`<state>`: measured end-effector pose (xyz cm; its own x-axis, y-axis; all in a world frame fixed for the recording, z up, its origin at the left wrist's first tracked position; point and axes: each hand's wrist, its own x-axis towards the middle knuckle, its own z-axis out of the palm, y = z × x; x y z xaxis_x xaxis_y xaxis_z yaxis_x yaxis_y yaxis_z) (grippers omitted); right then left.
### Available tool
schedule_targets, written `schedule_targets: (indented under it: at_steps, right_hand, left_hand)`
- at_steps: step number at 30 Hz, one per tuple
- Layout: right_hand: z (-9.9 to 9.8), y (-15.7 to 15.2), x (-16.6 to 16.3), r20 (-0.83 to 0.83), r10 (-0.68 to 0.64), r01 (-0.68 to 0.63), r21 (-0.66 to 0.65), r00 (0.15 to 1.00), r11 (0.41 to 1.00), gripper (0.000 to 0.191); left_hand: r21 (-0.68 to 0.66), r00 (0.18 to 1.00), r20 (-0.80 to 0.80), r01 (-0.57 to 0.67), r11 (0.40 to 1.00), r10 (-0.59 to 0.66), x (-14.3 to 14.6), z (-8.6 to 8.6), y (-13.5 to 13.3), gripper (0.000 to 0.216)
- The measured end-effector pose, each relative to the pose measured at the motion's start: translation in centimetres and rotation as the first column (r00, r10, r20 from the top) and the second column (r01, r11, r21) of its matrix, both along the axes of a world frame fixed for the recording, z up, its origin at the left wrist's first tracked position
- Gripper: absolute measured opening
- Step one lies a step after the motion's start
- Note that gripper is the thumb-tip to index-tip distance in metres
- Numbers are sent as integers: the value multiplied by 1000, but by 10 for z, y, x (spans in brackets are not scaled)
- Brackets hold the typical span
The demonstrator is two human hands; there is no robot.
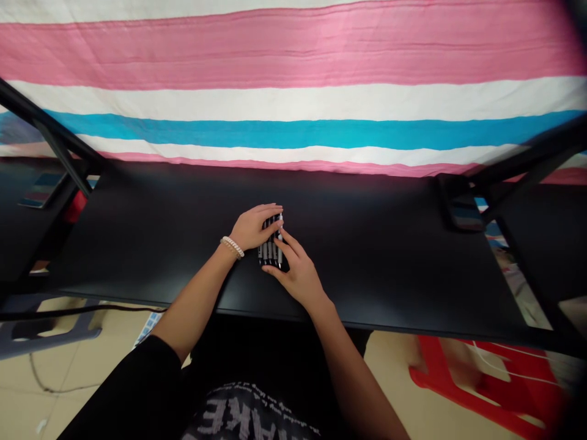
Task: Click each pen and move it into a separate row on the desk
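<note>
Several pens (269, 252) lie side by side in a tight row on the black tabletop, their tips toward me. Most have dark barrels and grey grips; the rightmost pen (280, 255) looks white. My left hand (252, 227) reaches over the row from the left, fingers curled across the far ends and thumb over the upper barrels. From the right, my right hand (297, 269) closes round the same row, fingertips on the white pen and thumb by the tips at the near end. The upper parts of the pens are partly hidden under my left fingers.
A black desk (376, 256) has a striped cloth (293, 55) hanging along its back edge. Dark metal frame bars (55, 131) rise at both sides. A dark phone-like object (462, 205) lies at the right. Below stands a red stool (486, 385).
</note>
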<state>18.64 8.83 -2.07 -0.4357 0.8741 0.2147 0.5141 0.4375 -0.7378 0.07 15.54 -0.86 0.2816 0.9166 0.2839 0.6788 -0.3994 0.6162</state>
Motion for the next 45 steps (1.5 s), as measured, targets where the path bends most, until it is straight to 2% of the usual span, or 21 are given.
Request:
schedule_targets:
  at_steps: [12,25,36,40,45]
  right_hand:
    - [-1,0,-3,-9,-24,24,9,1000,1000,64]
    - [7,1,8,-11,110,-109,5,994,994,55]
    - [1,0,5,-43,73,-73,11,996,997,50]
    - [2,-1,5,-64,74,-74,-3,995,997,51]
    - [3,-1,7,-82,83,-83,1,993,997,50]
  left_hand:
    - [1,999,-34,38,999,-38,-2,1,-1,32]
    - [-7,997,4,71,997,-71,-5,1,1,32]
    - [-29,994,58,97,995,-96,-6,1,4,31]
    - [-18,992,98,82,996,-80,-8,2,4,33]
    - [44,999,42,6,999,-8,-16,2,3,46]
